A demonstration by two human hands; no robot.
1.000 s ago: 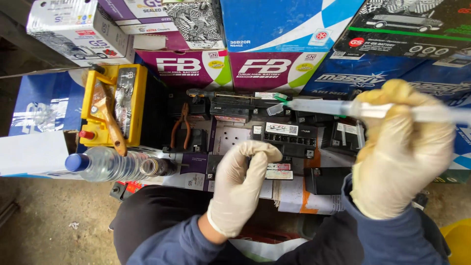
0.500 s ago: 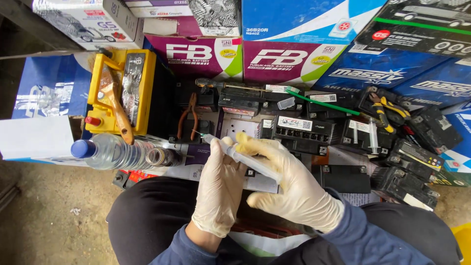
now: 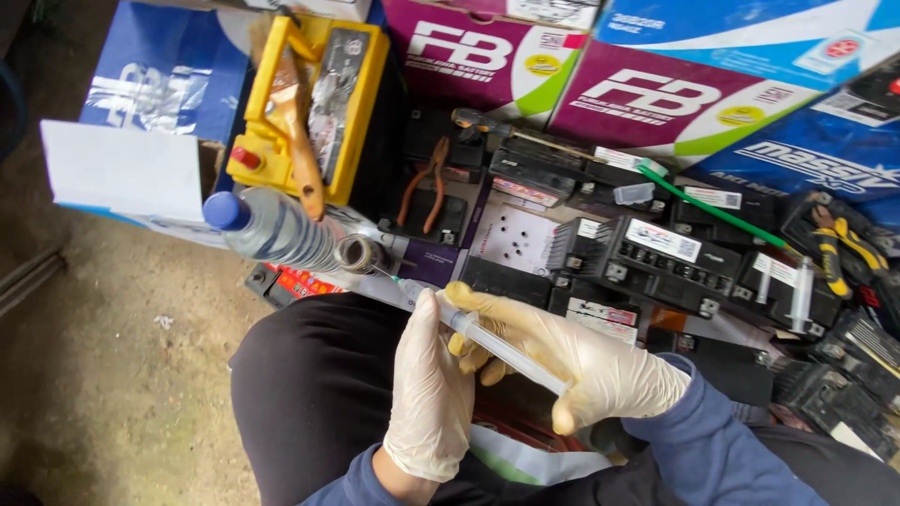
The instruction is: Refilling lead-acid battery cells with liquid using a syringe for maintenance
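One clear plastic syringe, long and slim, lies slantwise across both my gloved hands above my lap, its tip pointing up-left toward the mouth of a bottle. My right hand, in a cream latex glove, is closed round the barrel, thumb curled at the lower end near the plunger. My left hand, likewise gloved, rests against the front part of the barrel with fingers together; whether they clamp it I cannot tell.

One clear ribbed plastic bottle with a blue cap, lying on its side just beyond the syringe tip, a small metal-rimmed opening beside it.

One yellow rectangular battery case, up-left, with a wooden-handled brush laid across it.

One pair of orange-handled pliers, on black casings behind the bottle.

Several black small batteries with white labels, crowded to the right of my hands; a second clear syringe stands among them, and a thin green rod lies over them.

Several printed cardboard boxes, purple-and-white and blue, ranged along the far edge.

Bare concrete floor at my left.
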